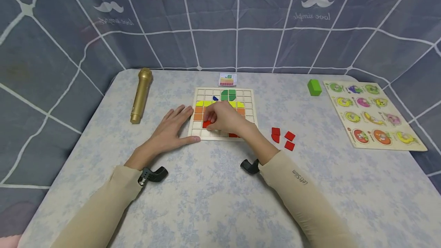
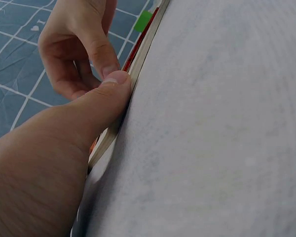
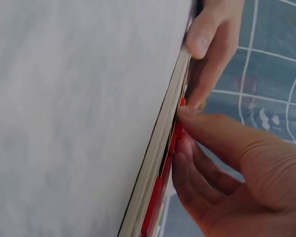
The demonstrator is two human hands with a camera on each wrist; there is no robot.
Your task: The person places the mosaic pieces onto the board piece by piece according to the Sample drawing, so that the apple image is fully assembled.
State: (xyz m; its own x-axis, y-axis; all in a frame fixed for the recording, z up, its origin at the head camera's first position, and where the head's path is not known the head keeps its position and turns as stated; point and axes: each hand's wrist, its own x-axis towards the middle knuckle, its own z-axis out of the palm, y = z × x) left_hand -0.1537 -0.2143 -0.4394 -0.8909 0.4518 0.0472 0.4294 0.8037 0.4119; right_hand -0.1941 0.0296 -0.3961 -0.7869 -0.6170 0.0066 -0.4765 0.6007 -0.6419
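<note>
A wooden grid board point(image 1: 249, 98) lies in the middle of the table with green, yellow, orange, red and blue tiles in its squares. My left hand point(image 1: 169, 127) rests along the board's left side with fingers straight, its thumb at the near left corner. Over the board, my right hand point(image 1: 228, 118) has its fingers curled and pinches a red tile point(image 1: 206, 124) down at a lower-left square. In the right wrist view, thumb and fingertips meet at red tiles point(image 3: 176, 132) along the board's edge. The right hand hides the board's middle squares.
Several loose red tiles point(image 1: 289, 136) lie right of the board. A small pattern card point(image 1: 227, 79) sits behind it. A gold microphone-shaped object point(image 1: 140, 97) lies at left; a green block point(image 1: 314, 87) and a fruit puzzle board point(image 1: 374, 116) are at right.
</note>
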